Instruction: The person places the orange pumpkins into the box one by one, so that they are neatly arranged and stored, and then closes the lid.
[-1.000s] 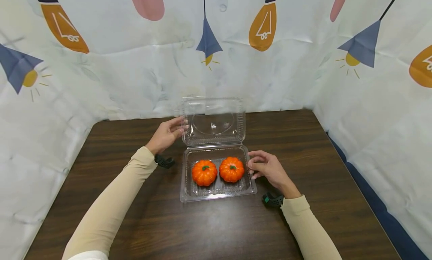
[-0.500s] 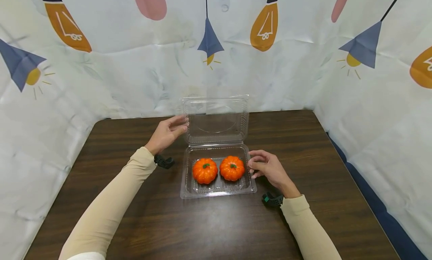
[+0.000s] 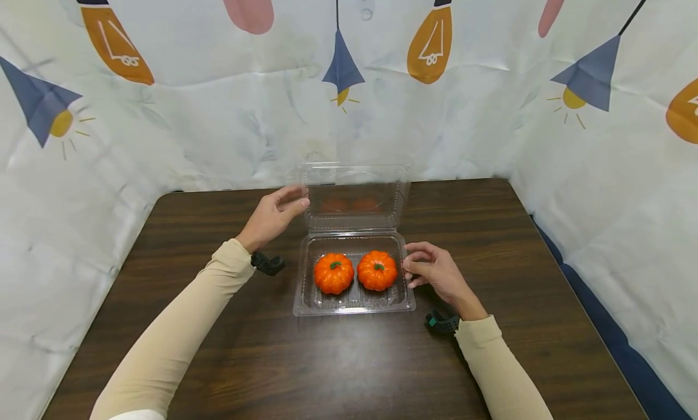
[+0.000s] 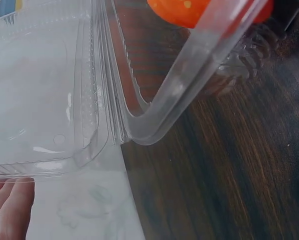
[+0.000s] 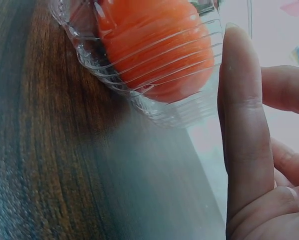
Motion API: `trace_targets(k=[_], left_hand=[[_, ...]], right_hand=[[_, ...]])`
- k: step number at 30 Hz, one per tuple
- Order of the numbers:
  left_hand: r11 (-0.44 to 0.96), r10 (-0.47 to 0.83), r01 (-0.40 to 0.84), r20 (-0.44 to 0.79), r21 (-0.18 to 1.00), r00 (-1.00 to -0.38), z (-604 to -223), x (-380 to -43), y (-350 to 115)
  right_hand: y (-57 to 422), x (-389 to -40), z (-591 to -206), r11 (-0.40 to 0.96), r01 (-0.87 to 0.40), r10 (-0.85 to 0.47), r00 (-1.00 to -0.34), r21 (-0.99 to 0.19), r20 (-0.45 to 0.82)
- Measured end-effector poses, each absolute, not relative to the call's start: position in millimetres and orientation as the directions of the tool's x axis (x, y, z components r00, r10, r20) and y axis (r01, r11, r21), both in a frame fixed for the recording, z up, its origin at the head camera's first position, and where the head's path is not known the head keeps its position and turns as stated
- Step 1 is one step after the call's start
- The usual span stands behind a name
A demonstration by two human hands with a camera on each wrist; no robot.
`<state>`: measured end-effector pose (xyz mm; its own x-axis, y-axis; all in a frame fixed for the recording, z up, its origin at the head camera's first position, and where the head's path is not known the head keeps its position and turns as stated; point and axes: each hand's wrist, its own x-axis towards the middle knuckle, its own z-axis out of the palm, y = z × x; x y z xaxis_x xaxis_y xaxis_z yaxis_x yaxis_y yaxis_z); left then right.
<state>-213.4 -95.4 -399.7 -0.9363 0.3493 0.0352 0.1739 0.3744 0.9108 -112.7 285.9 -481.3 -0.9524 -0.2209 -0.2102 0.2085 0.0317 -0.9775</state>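
Note:
Two orange toy pumpkins (image 3: 334,273) with green stems sit side by side in the base (image 3: 354,311) of a clear plastic clamshell container. Its hinged lid (image 3: 354,211) stands raised at the back, with faint orange reflections in it. At the lid's left edge my left hand (image 3: 271,219) holds it by thumb and fingertips. In the left wrist view the fingers (image 4: 13,210) show right at the lid's edge; the thumb is out of sight. My right hand (image 3: 438,273) grips the base's right rim. Close beside the ridged wall lies my right thumb (image 5: 244,105) in the right wrist view.
The container rests on a dark wood-grain table (image 3: 349,371). A white cloth (image 3: 229,129) printed with lamps and bulbs hangs behind the table and along both sides. Dark bands with small devices (image 3: 267,263) sit on both wrists.
The lid has tipped a little forward and its top has shifted right, with my left hand still at its edge. The base's front edge appears slightly farther back. My right hand has stayed put.

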Motion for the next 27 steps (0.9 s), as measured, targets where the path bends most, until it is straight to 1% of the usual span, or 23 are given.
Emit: trace_targets(k=[10, 18, 22, 25, 27], left_hand=[[0.351, 0.381, 0.232, 0.088, 0.907, -0.921, -393, -205, -97], [0.409, 0.405, 0.271, 0.093, 0.871, -0.910, -386, -198, -99], [0.402, 0.427, 0.293, 0.105, 0.868, -0.898, -382, -195, -99], [0.396, 0.437, 0.282, 0.091, 0.874, -0.895, -377, -193, -100], [0.419, 0.439, 0.274, 0.071, 0.866, -0.895, -374, -191, -101]], right_hand=[[286, -111, -481, 0.042, 0.201, -0.218, -0.954, -0.979, -0.205], [285, -111, -479, 0.035, 0.212, -0.211, -0.954, -0.977, -0.215], [285, -111, -479, 0.041, 0.210, -0.218, -0.952, -0.977, -0.213], [285, -111, -480, 0.040, 0.208, -0.219, -0.953, -0.977, -0.212], [286, -112, -481, 0.037, 0.206, -0.220, -0.953, -0.978, -0.209]])
